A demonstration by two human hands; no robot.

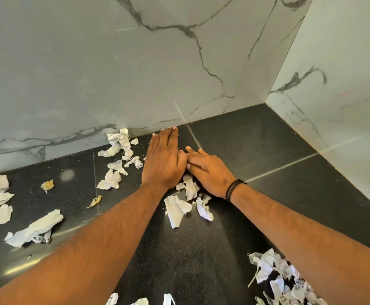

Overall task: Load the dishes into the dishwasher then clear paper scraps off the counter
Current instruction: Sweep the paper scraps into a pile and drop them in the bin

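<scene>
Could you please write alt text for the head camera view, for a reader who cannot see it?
A person's left hand and right hand lie flat, side by side, on a black counter near a corner of marble-patterned wall, raking torn paper scraps together. More scraps lie scattered to the left, with a heap of printed scraps at lower right.

Bright, sharp; wide-angle edge distortion

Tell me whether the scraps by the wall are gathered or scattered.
Scattered: the scraps by the wall lie apart on the counter, left of the flat left hand.
</scene>
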